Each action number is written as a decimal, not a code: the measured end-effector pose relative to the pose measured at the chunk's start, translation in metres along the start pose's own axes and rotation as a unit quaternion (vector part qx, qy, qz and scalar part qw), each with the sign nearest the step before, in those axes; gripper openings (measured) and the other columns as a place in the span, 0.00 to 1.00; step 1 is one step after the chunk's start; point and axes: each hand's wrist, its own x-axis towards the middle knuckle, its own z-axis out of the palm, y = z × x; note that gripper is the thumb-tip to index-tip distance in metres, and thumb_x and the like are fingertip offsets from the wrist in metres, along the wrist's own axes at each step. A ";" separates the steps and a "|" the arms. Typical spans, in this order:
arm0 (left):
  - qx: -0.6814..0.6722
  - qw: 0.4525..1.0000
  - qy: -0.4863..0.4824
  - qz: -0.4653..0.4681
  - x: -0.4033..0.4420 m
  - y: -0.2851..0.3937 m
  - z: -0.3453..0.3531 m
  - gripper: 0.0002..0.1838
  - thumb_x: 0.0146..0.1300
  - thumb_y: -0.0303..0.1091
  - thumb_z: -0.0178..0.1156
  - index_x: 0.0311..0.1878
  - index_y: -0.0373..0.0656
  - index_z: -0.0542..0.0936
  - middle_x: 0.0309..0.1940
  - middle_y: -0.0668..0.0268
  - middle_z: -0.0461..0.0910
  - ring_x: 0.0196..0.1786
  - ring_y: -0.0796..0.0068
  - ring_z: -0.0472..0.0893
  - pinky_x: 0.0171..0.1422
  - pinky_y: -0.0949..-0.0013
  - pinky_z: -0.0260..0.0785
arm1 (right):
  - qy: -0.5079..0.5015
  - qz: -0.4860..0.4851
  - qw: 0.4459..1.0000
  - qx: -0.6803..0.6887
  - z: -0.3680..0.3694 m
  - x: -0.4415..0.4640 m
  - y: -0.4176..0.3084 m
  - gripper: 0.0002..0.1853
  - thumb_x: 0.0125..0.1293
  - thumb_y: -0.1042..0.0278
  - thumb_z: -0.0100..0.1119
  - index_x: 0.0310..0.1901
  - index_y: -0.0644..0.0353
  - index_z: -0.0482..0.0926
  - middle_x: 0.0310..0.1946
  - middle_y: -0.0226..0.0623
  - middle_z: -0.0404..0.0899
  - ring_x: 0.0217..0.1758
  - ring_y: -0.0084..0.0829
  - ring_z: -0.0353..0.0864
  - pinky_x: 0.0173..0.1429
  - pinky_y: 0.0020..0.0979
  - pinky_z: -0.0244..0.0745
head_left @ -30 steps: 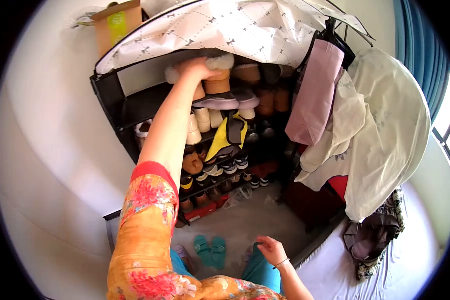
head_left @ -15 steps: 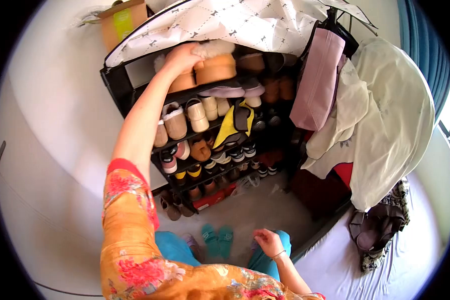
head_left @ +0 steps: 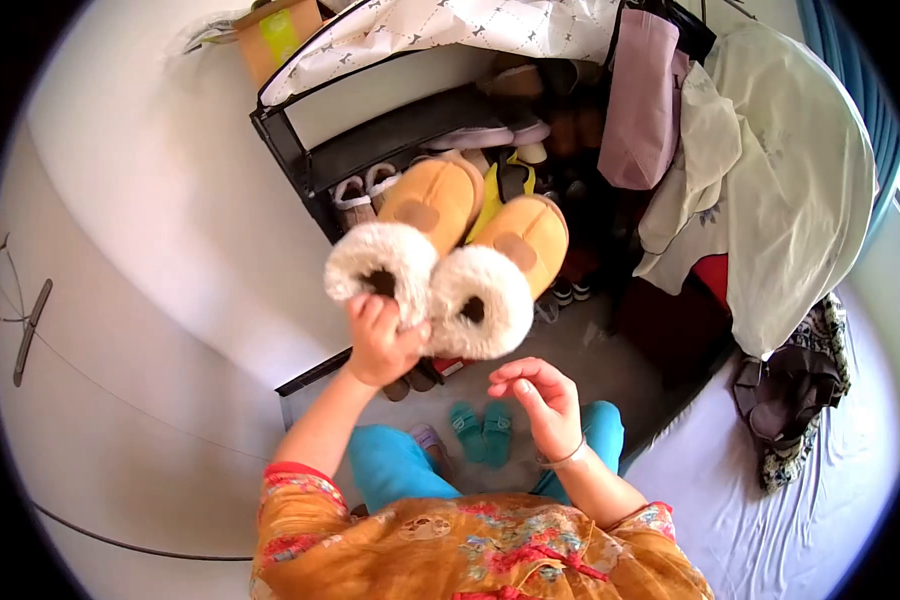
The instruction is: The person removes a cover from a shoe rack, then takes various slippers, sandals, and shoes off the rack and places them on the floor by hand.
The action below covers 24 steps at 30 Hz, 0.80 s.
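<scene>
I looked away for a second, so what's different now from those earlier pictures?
The left hand has brought the fluffy boots off the top shelf, outward and down, still gripping them. The empty right hand has moved up toward the boots. The teal sandals stay on the floor.

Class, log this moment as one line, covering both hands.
left hand: holding tan boots by fluffy cuffs | right hand: empty, apart from boots | teal sandals: on floor

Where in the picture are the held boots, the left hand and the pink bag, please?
Held boots (head_left: 510, 283), head view: furry cuff, boot at right.
Left hand (head_left: 381, 345), head view: back of the hand.
Pink bag (head_left: 640, 105), head view: middle of its side.
</scene>
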 end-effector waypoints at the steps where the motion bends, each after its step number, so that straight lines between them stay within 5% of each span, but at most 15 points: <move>1: -0.005 1.000 -0.006 -0.004 -0.012 0.007 -0.003 0.08 0.42 0.34 0.63 0.28 0.58 0.77 0.27 0.64 0.68 0.35 0.61 0.69 0.45 0.58 0.57 | -0.034 0.033 0.998 0.049 0.011 -0.005 -0.009 0.15 0.68 0.75 0.51 0.55 0.68 0.72 0.54 0.42 0.75 0.54 0.29 0.76 0.59 0.29 0.71; 3: -0.009 1.000 -0.014 -0.008 -0.031 0.019 -0.007 0.08 0.42 0.35 0.63 0.29 0.58 0.77 0.27 0.65 0.68 0.36 0.62 0.70 0.46 0.58 0.57 | -0.108 0.089 0.982 0.125 0.025 -0.009 -0.019 0.23 0.67 0.74 0.53 0.63 0.68 0.65 0.64 0.44 0.66 0.65 0.33 0.68 0.67 0.33 0.63; 7: -0.010 0.999 -0.013 -0.032 -0.055 0.038 -0.005 0.07 0.43 0.38 0.63 0.28 0.60 0.78 0.29 0.70 0.70 0.38 0.67 0.71 0.47 0.60 0.57 | -0.092 0.143 0.973 0.156 0.046 -0.014 -0.012 0.36 0.66 0.73 0.55 0.70 0.67 0.49 0.71 0.44 0.51 0.75 0.36 0.51 0.72 0.35 0.53; 11: -0.006 0.999 -0.044 -0.027 -0.068 0.049 -0.001 0.04 0.47 0.40 0.61 0.28 0.61 0.78 0.30 0.75 0.71 0.39 0.72 0.71 0.49 0.62 0.58 | 0.033 0.160 0.973 0.163 0.051 -0.005 0.020 0.38 0.64 0.75 0.56 0.70 0.71 0.45 0.70 0.50 0.53 0.74 0.38 0.53 0.71 0.34 0.56; 12: -0.011 0.998 -0.062 -0.024 -0.071 0.053 0.002 0.04 0.48 0.40 0.60 0.29 0.61 0.78 0.31 0.75 0.71 0.39 0.73 0.71 0.49 0.63 0.58 | 0.087 0.171 0.962 0.192 0.051 -0.002 0.026 0.37 0.63 0.76 0.57 0.69 0.72 0.48 0.64 0.48 0.61 0.66 0.36 0.64 0.66 0.34 0.63; 16: -0.053 0.986 -0.146 0.063 -0.090 0.069 0.031 0.02 0.51 0.40 0.56 0.29 0.58 0.76 0.32 0.75 0.69 0.38 0.76 0.70 0.50 0.66 0.58 | 0.201 0.278 0.905 0.251 -0.010 -0.002 0.102 0.18 0.64 0.72 0.58 0.53 0.67 0.69 0.42 0.37 0.74 0.44 0.29 0.74 0.53 0.33 0.74; 21: -0.129 0.963 -0.154 0.182 -0.138 0.117 0.071 0.03 0.52 0.39 0.53 0.25 0.57 0.72 0.35 0.75 0.71 0.43 0.77 0.71 0.56 0.67 0.57 | 0.221 0.455 0.851 0.146 -0.055 -0.041 0.164 0.17 0.63 0.58 0.61 0.49 0.58 0.75 0.40 0.34 0.78 0.41 0.30 0.79 0.39 0.32 0.78; 24: -0.146 0.970 -0.162 0.112 -0.152 0.153 0.081 0.03 0.52 0.40 0.52 0.26 0.57 0.74 0.36 0.75 0.73 0.46 0.77 0.71 0.59 0.66 0.56 | 0.314 0.396 0.863 -0.002 -0.068 -0.063 0.182 0.16 0.63 0.59 0.61 0.48 0.59 0.75 0.38 0.34 0.80 0.37 0.31 0.82 0.34 0.32 0.80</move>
